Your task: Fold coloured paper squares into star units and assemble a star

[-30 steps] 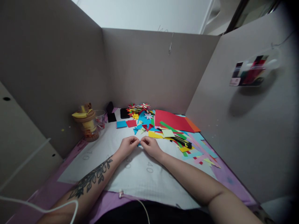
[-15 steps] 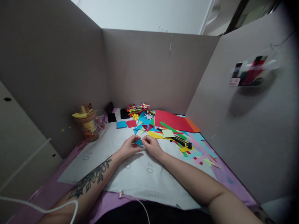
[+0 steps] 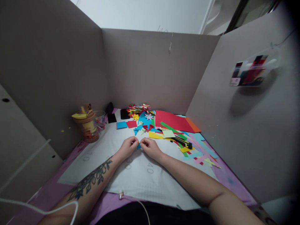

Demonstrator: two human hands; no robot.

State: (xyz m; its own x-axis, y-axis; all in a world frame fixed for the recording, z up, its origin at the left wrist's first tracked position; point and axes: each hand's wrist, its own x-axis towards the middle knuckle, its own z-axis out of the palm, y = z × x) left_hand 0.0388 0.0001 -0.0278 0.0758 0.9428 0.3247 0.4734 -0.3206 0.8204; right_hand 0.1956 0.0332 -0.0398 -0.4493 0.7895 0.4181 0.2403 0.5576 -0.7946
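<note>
A small piece of blue paper [image 3: 138, 146] is pinched between my two hands, just above the white sheet [image 3: 98, 162]. My left hand [image 3: 128, 147] closes on its left side and my right hand [image 3: 150, 147] on its right; the fingers cover most of it, so its folds are hidden. Beyond my hands lie small folded red pieces [image 3: 148, 128], a folded blue piece [image 3: 136, 131], a stack of blue squares [image 3: 121, 125] and red squares [image 3: 131, 124].
Finished paper stars [image 3: 140, 109] pile up at the back. Right of my hands are a black-and-yellow box cutter [image 3: 184, 143], paper strips [image 3: 199, 147] and red sheets [image 3: 172, 121]. A lidded cup [image 3: 90, 126] and a clear cup [image 3: 100, 118] stand left. Grey panels [image 3: 152, 72] enclose the table.
My left fingers have closed from a wider grip into a pinch on the blue paper. Both hands have come closer together, and less of the paper shows.
</note>
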